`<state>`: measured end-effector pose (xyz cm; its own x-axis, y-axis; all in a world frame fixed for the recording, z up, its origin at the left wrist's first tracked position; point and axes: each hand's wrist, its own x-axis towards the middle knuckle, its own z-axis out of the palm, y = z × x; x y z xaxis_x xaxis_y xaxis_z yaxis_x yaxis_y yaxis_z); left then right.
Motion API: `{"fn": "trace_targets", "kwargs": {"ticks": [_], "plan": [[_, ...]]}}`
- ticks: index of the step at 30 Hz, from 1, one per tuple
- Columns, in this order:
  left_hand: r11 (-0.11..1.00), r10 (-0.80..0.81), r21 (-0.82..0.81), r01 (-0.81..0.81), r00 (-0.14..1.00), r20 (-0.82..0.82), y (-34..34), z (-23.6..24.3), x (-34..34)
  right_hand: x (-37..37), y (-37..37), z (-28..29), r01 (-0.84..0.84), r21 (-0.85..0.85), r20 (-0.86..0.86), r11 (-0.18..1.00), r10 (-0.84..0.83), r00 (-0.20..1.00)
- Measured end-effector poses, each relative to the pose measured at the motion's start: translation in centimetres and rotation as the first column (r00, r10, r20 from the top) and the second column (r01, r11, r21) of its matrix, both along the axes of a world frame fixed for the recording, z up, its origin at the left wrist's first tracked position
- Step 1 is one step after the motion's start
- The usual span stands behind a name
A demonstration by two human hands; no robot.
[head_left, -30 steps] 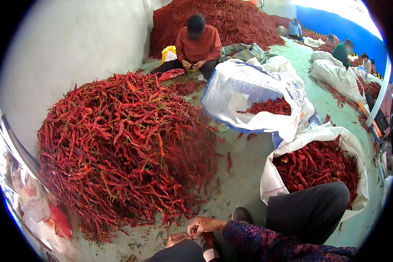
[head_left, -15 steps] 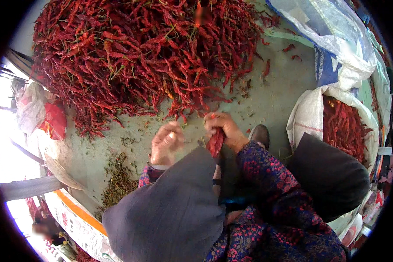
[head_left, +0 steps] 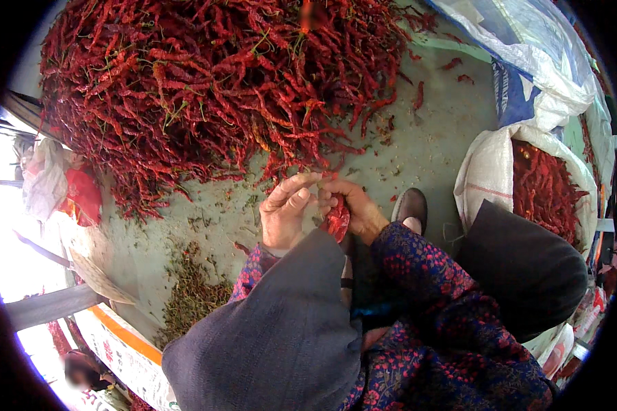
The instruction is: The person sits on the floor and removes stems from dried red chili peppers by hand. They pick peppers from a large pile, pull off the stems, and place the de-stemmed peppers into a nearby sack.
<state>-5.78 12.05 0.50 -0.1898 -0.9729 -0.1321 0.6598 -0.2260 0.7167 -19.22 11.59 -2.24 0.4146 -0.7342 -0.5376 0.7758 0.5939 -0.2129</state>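
My right hand is closed round a few dried red chillies, which hang below its fingers. My left hand meets it at the fingertips, its thumb and forefinger pinched together. What the left fingers hold, if anything, is too small to make out. Just beyond both hands lies a big heap of dried red chillies, many with pale stems. One loose chilli rests on the floor by my left wrist.
An open white woven sack holding red chillies stands at the right, beside my knee. Behind it lies a blue and white sack. A pile of stems is on the grey floor at the left. My shoe is near my right hand.
My left hand has moved right and slightly up, from apart to touching my right fingertips. The right hand keeps its chillies and stays nearly in place.
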Motion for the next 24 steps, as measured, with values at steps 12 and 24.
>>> {"fn": "trace_targets", "kwargs": {"ticks": [12, 24], "plan": [[0.951, 0.067, 0.296, -0.092, 0.993, 0.095, 0.0, -2.8, 1.9, 1.6, 1.3, 0.7, -0.212, -0.023, -0.059, 0.977, 0.211, 0.976], [0.979, -0.177, 0.182, 0.089, 0.815, 0.552, 0.1, 0.3, 2.6, 1.5, 1.2, 2.9, -0.499, -0.135, -0.586, 0.856, 0.337, 0.737]]}}
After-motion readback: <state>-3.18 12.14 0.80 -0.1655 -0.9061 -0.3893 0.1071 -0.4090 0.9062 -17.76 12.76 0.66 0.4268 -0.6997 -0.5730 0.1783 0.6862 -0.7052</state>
